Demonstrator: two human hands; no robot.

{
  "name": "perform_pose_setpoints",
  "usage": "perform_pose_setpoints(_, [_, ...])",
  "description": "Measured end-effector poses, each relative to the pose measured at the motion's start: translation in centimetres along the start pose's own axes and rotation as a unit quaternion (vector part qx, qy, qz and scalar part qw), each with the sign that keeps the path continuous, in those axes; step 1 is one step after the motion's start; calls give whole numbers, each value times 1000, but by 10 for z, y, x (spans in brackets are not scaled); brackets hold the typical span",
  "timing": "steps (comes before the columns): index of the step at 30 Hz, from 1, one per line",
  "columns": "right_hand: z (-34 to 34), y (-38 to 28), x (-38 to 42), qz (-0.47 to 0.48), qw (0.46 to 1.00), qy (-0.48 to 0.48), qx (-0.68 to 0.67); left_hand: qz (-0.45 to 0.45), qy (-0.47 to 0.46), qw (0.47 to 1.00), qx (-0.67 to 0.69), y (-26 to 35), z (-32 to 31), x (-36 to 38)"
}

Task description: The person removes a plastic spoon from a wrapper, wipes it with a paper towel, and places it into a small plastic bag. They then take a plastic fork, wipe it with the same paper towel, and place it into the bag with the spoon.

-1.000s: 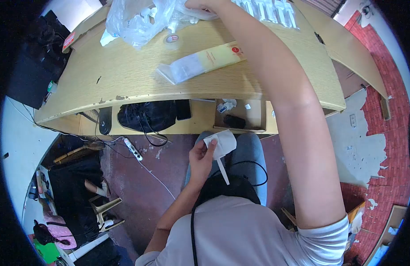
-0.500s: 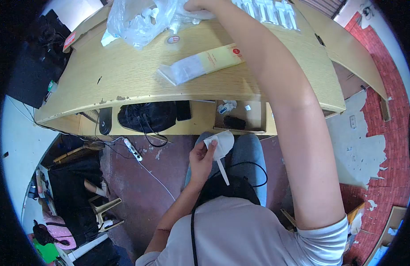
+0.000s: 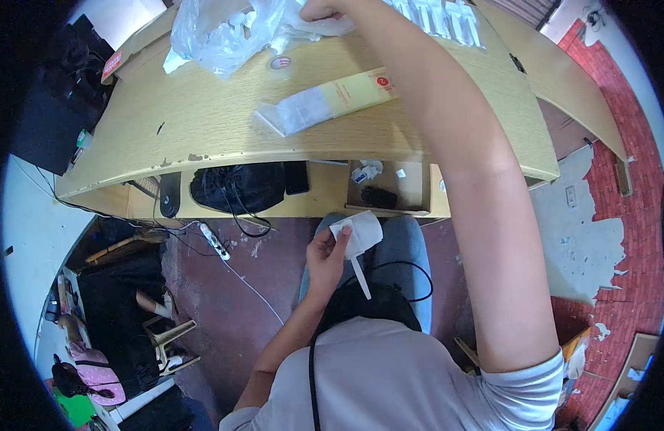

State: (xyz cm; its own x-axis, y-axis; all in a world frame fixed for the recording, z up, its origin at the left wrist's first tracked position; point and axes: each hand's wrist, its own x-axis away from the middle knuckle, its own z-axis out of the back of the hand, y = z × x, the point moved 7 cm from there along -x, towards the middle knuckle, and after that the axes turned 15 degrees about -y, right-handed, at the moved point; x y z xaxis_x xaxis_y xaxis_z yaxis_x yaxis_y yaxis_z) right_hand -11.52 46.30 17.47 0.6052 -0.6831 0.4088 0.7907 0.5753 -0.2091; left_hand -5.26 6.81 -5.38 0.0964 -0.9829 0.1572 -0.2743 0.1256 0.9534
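- My left hand (image 3: 325, 253) sits low over my lap, around 6 o'clock from the surface (image 3: 203, 122), fingers pinched on a white packet (image 3: 361, 233) with a thin white strip hanging down from it.
- Against the frame half a second ago, that hand has not shifted; the white packet shows slightly more of its face, otherwise the same tilt.
- My right hand (image 3: 325, 8) is stretched far out to 12 o'clock at the top edge of view, fingers curled down onto a clear plastic bag (image 3: 224, 29); I cannot tell exactly what it pinches inside the bag.
- Compared with a second ago, the right hand has nudged a touch and the clear plastic bag has bunched a little differently beneath it.
- A tape roll (image 3: 279, 63) lies just below the bag, unmoved.
- A long yellow-and-clear sleeve (image 3: 325, 100) lies slanted mid-surface, at 5 o'clock from the tape roll, unchanged.
- A row of white packets (image 3: 440, 18) lies at 3 o'clock from my right hand.
- A black bag (image 3: 235, 187) rests on the shelf under the surface.
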Motion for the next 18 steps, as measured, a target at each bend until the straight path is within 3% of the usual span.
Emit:
perform_pose_setpoints(2, [-3, 1, -7, 7, 1000, -22, 21, -6, -2, 1000, 7, -1, 0, 0])
perform_pose_setpoints(11, [10, -25, 21, 61, 992, 99, 41, -13, 4, 1000, 15, 2, -2, 0])
perform_pose_setpoints(14, [10, -16, 34, -8, 996, 79, 30, -8, 3, 1000, 2, 3, -2, 1])
perform_pose_setpoints(16, [22, -5, 50, -6, 974, 206, -97, -9, 1, 1000, -11, 3, -1, 2])
perform_pose_setpoints(18, [29, 7, 18, 22, 973, 206, -96, -8, 1, 1000, -1, -1, 0, 1])
